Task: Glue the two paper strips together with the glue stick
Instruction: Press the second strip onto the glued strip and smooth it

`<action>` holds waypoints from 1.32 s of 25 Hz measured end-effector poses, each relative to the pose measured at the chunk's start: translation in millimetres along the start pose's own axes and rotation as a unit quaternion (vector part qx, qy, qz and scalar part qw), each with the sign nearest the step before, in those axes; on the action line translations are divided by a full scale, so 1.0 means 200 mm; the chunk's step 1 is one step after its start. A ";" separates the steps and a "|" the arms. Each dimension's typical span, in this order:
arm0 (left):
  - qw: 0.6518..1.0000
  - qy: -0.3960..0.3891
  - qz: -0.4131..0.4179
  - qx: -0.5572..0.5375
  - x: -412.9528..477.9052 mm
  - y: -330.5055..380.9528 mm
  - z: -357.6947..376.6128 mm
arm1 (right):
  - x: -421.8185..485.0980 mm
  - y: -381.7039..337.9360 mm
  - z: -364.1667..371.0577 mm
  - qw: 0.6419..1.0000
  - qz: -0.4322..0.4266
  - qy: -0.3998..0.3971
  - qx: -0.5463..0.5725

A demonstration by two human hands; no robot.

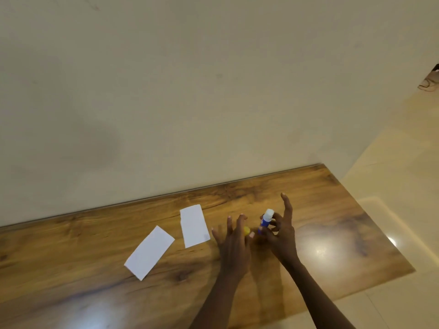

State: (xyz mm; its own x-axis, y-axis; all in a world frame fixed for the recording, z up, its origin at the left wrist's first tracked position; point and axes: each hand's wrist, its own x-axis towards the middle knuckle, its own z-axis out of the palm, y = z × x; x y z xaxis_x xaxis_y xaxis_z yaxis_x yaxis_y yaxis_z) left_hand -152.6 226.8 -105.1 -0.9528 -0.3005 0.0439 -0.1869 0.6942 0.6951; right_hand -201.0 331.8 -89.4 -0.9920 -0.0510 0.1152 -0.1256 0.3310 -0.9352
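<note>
Two white paper strips lie apart on the wooden table: one strip at the left, tilted, and a second strip further back to its right. My right hand grips a blue glue stick, held upright with its white glue end uncovered at the top; the index finger sticks out. My left hand is beside it with fingers spread, and the yellow cap shows between thumb and fingers. Whether the left hand pinches the cap or merely covers it is unclear.
The table stands against a plain cream wall. Its right edge drops to a glossy tiled floor. A dark object with a cable lies on the floor at the far right.
</note>
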 end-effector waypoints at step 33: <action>0.943 0.008 -0.249 -0.221 -0.05 -0.31 -0.52 | -0.04 -0.34 0.72 0.935 0.227 -0.164 -0.218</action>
State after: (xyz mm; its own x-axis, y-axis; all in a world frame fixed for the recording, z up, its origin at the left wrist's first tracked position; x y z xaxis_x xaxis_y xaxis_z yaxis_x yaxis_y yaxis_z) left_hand -107.4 118.9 -74.1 -0.7686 -0.5292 -0.3594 -0.4895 0.1249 0.8630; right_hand -183.9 173.9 -74.6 -0.8972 -0.0741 -0.4354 0.2447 0.7372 -0.6298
